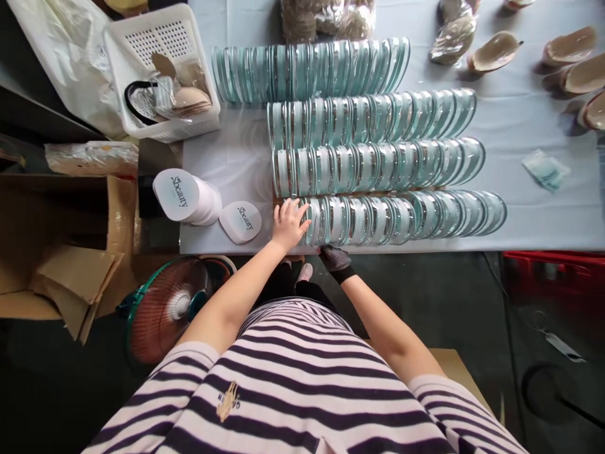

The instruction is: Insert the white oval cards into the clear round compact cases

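My left hand (289,224) is bare and rests on the left end of the nearest row of clear, greenish plastic cases (378,219). Its fingers are spread, and nothing shows held in them. A dark striped glove covers my right hand (336,260), which is at the table's front edge just below that same row; its fingertips are hidden. Behind lie three more rows of the clear cases, the second row (378,167), the third row (373,118) and the farthest row (312,69). Left of my left hand are a loose rounded "beauty" card (241,222) and a stack of such cards (177,197).
A white perforated basket (161,38) with insoles and wrapped bits stands back left. Wrapped bundles (328,19) lie at the back, shoe-shaped shells (494,52) at right, beside a small packet (546,170). A fan (165,309) and cardboard box (120,214) are lower left.
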{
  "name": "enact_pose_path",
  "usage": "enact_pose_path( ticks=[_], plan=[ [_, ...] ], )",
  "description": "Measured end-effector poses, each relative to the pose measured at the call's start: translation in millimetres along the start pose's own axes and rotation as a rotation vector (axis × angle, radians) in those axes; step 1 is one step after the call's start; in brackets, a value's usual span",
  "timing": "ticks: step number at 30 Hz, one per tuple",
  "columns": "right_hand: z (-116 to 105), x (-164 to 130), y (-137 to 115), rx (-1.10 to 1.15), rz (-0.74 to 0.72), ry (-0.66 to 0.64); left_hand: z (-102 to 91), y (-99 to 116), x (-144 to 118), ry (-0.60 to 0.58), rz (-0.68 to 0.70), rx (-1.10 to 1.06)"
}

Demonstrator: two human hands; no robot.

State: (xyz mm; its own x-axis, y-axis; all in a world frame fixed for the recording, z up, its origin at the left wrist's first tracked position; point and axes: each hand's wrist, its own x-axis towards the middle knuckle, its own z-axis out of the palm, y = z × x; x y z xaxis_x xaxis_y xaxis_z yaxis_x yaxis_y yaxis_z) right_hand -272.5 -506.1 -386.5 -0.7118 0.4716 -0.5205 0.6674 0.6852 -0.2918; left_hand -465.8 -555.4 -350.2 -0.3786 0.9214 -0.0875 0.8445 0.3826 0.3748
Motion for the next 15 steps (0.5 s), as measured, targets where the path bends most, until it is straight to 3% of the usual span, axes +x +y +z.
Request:
enact_pose_path(
  ticks=[3,5,6,8,11,13,15],
  plan=[
    [-61,6,17,-0.008,0.079,0.195,-3.8,11,7,-0.012,0.143,0.023],
    [-106,29,24,-0.043,0.173,0.305,-2.1,18,14,-0.076,0.259,0.008],
    [-126,46,25,-0.072,0.185,0.273,-0.1,21,17,-0.114,0.293,0.000],
    [-156,82,22,-0.140,0.166,0.074,4.7,25,23,-0.175,0.318,-0.008],
    [-176,123,13,-0.241,0.032,-0.201,10.2,23,27,-0.193,0.325,-0.008],
    [-179,127,9,-0.300,-0.038,-0.226,11.4,22,26,-0.189,0.320,-0.005],
    [-176,112,9,-0.310,-0.075,-0.163,11.1,21,26,-0.192,0.305,-0.001]
  ],
)
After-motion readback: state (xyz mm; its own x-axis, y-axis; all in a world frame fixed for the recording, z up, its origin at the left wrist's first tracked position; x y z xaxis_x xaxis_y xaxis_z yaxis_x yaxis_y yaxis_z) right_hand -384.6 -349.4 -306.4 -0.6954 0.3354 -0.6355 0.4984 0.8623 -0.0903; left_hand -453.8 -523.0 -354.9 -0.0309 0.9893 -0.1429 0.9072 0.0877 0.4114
